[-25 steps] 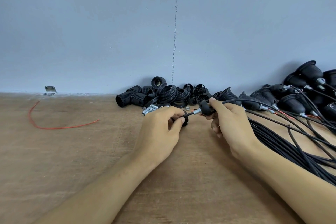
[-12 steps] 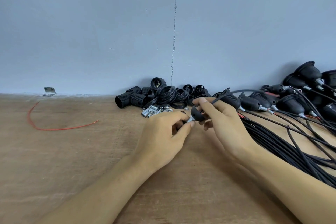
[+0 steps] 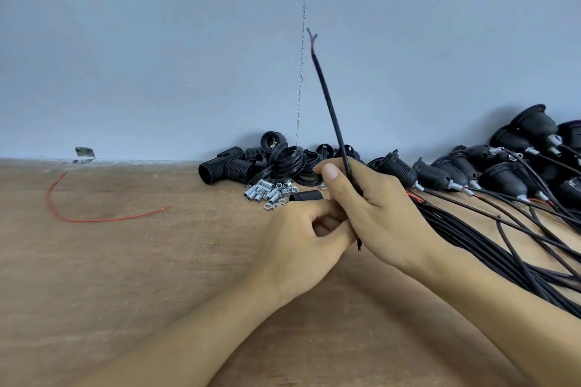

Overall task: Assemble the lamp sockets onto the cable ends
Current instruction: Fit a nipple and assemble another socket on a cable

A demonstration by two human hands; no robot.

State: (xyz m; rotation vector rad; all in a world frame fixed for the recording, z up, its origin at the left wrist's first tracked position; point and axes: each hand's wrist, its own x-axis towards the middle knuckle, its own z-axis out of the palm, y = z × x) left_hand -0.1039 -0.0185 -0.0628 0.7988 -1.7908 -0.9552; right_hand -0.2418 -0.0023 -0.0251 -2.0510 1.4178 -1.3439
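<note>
Head cam view: my right hand (image 3: 371, 207) is gripping a black cable (image 3: 330, 110) so it sticks almost straight up, with the split tip high against the wall and a short tail poking out below my palm. My left hand (image 3: 301, 242) is curled tight against the right one's fingers, can't tell if it's pinching anything. Loose socket parts (image 3: 251, 163) and small metal tubes (image 3: 267, 193) sit just behind both hands on the counter (image 3: 125, 276).

Gripping a thin black cable (image 3: 330, 110) nearly upright in the right hand (image 3: 377, 214), just in front of the heap of black plastic socket shells (image 3: 239, 166), with the left hand (image 3: 298, 248) curled against it, contents hidden.
</note>
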